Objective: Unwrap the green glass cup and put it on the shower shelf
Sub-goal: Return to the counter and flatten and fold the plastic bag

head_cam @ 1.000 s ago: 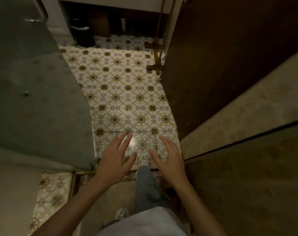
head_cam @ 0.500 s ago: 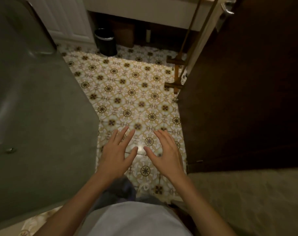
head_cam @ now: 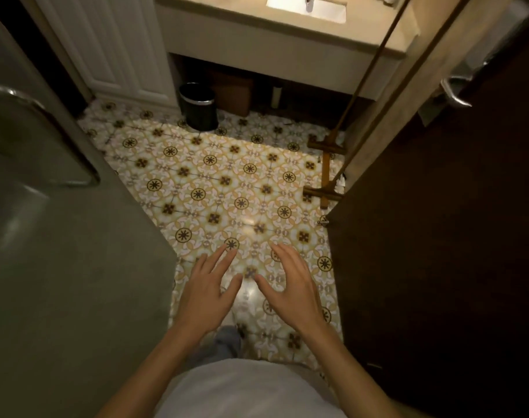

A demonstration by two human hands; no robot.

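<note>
1. Green glass cup: not in view, so its heading and long axis can't be told.
2. Left hand [head_cam: 207,292] & right hand [head_cam: 291,289] hover side by side over patterned floor [head_cam: 196,164], fingers straight, spread, holding nothing.
3. Change vs a sec ago: view has moved fwd into bathroom; vanity [head_cam: 257,40], sink [head_cam: 307,9], black bin [head_cam: 199,106] now visible. Likely en route; unwrapping not begun.

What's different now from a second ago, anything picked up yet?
Nothing picked up. The person has stepped forward into the bathroom: the vanity with its sink has come into view, and the black bin sits lower in the picture. The left hand and right hand stay spread, palms down, empty over the patterned floor. No green cup is visible.
</note>
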